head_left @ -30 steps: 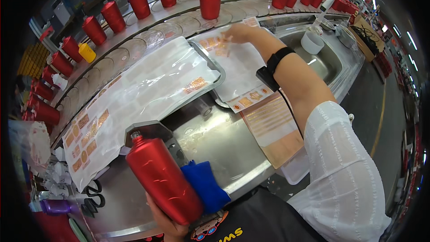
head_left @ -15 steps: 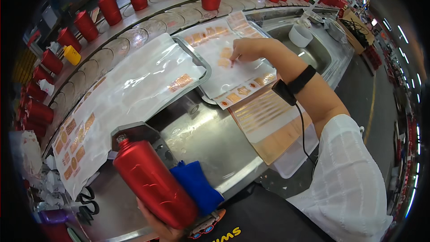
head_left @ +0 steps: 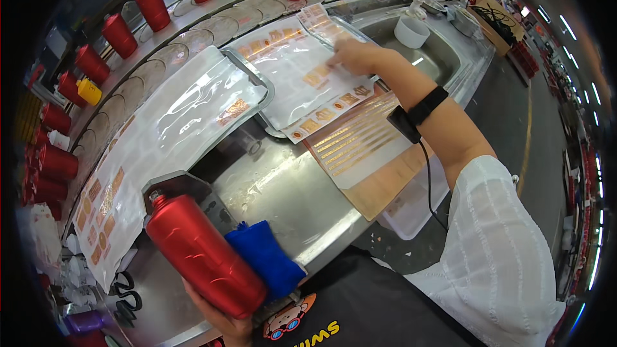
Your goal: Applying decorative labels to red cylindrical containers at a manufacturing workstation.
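My left hand [head_left: 222,321] grips the red bottle [head_left: 204,254] from below; my right hand [head_left: 355,56] pinches at a sticker sheet [head_left: 302,77] on the tabletop [head_left: 289,193].

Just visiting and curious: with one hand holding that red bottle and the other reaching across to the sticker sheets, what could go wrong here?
The red bottle is held low by the left hand alone, so it might slip. The right hand picks at a sticker sheet at full reach; a sticker could tear or crease. The forearm might also drag the gold-striped sheet off the edge.
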The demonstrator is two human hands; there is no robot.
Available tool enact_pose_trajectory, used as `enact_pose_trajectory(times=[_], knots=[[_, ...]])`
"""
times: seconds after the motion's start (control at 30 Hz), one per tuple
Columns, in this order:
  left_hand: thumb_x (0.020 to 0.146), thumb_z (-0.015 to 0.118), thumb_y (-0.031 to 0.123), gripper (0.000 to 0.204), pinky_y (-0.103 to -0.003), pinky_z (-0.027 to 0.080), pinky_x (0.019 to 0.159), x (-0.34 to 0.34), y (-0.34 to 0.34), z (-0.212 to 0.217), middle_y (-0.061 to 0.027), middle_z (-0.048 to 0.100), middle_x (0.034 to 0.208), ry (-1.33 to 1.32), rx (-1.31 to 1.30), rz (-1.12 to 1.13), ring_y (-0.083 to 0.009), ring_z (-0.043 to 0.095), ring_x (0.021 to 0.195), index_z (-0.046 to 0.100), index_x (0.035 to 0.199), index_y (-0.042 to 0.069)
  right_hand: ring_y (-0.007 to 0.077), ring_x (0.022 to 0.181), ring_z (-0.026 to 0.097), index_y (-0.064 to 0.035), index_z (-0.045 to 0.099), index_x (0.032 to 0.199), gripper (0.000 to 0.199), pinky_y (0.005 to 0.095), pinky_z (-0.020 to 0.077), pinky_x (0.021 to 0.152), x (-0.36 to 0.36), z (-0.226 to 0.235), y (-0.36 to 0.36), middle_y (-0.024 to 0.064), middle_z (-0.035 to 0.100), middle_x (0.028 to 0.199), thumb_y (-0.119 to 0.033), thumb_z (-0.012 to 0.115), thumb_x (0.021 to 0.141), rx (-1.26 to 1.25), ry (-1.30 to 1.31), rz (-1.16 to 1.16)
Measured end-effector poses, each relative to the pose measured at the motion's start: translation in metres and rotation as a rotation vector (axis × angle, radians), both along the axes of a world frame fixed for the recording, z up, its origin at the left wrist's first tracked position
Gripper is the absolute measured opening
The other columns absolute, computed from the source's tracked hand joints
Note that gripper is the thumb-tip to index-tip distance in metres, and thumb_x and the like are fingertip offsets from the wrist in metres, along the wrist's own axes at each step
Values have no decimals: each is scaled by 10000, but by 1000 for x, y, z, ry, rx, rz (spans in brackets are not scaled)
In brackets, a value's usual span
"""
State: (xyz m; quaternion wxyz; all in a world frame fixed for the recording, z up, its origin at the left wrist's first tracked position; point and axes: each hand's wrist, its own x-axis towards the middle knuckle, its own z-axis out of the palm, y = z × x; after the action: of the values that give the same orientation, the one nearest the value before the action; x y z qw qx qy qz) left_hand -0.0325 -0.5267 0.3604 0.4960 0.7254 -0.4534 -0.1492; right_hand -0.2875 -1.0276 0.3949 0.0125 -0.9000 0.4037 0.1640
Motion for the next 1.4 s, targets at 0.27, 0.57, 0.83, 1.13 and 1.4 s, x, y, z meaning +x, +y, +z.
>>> enact_pose_trajectory(times=[0.27,0.57,0.83,1.13,1.4], knots=[[798,602,647,1110,-438,241,1116,4,2,-6,-252,255,1493,-31,-20,-24,-355,317,1368,99,1475,-75,324,1260,476,-131,653,1209,362,482,448,978,8,10,8,132,492,1357,-243,595,870,-52,-9,-426],[765,662,548,1081,-429,243,1113,5,1,-2,-239,272,1480,-8,-36,-38,-349,323,1359,125,1479,-61,374,1130,563,-28,712,1035,606,482,417,976,9,-12,-25,225,624,1162,-560,593,771,-115,54,-346],[743,713,447,1063,-422,235,1118,2,-1,1,-241,269,1482,9,-50,-61,-346,313,1365,137,1479,-59,378,1141,564,-19,707,1039,579,445,438,967,9,-12,-26,236,606,1207,-506,629,734,-62,8,-437],[760,722,376,1007,-426,220,1124,-2,-7,3,-255,287,1479,-17,-67,-67,-362,315,1371,162,1471,-66,386,1120,532,-66,694,1034,444,458,434,956,-6,-22,-29,192,618,1145,-395,656,740,-273,-82,-380],[778,678,549,1087,-427,191,1137,16,-1,26,-251,239,1500,155,-185,-189,-352,271,1392,120,1475,-70,315,1149,477,-73,620,798,191,486,471,878,35,69,74,86,548,1156,-228,729,773,-273,-527,164]])
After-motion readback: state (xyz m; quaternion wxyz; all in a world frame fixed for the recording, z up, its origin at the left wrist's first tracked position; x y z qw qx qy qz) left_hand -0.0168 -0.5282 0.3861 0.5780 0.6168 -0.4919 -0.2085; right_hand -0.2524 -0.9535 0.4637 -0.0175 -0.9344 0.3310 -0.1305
